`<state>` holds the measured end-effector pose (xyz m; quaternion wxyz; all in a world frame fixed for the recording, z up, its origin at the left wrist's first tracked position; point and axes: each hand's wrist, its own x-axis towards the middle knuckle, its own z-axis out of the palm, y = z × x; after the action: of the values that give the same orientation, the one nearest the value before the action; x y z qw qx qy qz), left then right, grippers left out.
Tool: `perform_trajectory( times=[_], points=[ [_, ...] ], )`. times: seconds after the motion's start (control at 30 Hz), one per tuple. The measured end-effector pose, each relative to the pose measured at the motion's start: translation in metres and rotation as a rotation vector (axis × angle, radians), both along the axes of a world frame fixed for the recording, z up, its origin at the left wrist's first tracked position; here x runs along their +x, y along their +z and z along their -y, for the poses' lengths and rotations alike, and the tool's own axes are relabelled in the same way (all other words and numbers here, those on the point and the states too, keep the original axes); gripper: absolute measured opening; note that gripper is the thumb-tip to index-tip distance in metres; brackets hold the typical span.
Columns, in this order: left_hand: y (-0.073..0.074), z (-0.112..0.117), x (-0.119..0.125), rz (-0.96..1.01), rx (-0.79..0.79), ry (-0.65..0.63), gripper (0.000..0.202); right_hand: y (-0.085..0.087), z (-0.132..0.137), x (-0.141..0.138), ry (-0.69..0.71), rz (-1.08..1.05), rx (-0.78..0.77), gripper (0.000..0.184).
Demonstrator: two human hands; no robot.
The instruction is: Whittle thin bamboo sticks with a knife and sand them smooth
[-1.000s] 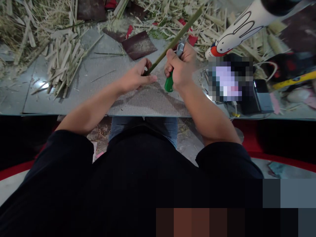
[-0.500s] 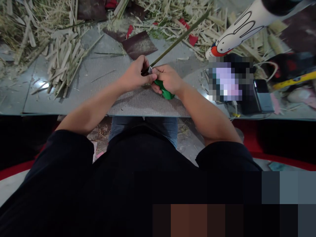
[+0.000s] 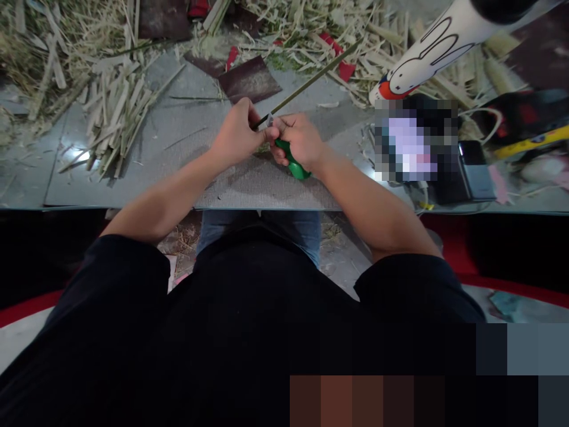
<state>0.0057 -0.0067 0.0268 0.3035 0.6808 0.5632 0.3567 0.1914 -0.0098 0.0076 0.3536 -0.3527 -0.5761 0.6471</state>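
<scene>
My left hand (image 3: 237, 131) is closed, thumb and fingers pinching a long thin bamboo strip (image 3: 311, 81) near its lower end. From there the strip slants up and right across the table. My right hand (image 3: 302, 141) wraps round a green-handled tool (image 3: 297, 167); a short grey metal part (image 3: 269, 120) of it shows against the strip, by my left thumb. Fingers cover most of the tool, so I cannot tell its exact kind. Both hands nearly touch, above a textured grey mat (image 3: 249, 187) at the table's front edge.
A pile of cut strips (image 3: 113, 121) lies to the left. Shavings (image 3: 288, 35) and brown sheet pieces (image 3: 249, 80) cover the back. At right are a white rabbit-patterned cylinder (image 3: 422, 62), a blurred lit screen (image 3: 406, 145), a dark phone-like device (image 3: 476, 169) and a yellow-black tool (image 3: 531, 142).
The bamboo strip has slid down and left, its far end now nearer my hands. My right hand and the green-handled tool have shifted slightly left; the metal part shows more.
</scene>
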Motion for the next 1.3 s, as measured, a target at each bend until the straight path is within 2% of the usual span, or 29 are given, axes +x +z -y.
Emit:
perform_trajectory(
  times=[0.1,0.2,0.33,0.67,0.87,1.0,1.1,1.3],
  points=[
    [0.001,0.002,-0.001,0.011,-0.007,-0.066,0.066,0.001,0.002,-0.001,-0.014,0.012,-0.029,0.061],
    [0.001,0.006,0.0,0.006,-0.018,-0.112,0.059,0.001,0.002,0.001,0.071,0.026,-0.072,0.063],
    [0.002,0.01,0.003,-0.001,-0.036,-0.08,0.057,-0.001,0.002,0.003,0.108,0.012,-0.073,0.064],
    [0.01,0.008,0.003,-0.006,-0.013,0.043,0.068,-0.003,0.009,-0.008,-0.101,-0.047,0.047,0.062],
    [0.006,0.004,0.0,0.039,0.013,-0.032,0.061,-0.007,0.007,-0.011,-0.115,-0.123,0.013,0.06],
    [0.002,0.004,-0.002,0.038,-0.006,-0.087,0.053,-0.007,0.007,-0.007,-0.005,-0.078,-0.05,0.062],
    [0.0,0.004,-0.002,0.056,-0.028,-0.109,0.054,-0.004,0.007,-0.004,0.068,-0.045,-0.092,0.063],
    [-0.001,0.004,-0.002,0.033,-0.017,-0.056,0.062,0.002,0.008,-0.004,0.031,-0.081,-0.121,0.06]
  ],
)
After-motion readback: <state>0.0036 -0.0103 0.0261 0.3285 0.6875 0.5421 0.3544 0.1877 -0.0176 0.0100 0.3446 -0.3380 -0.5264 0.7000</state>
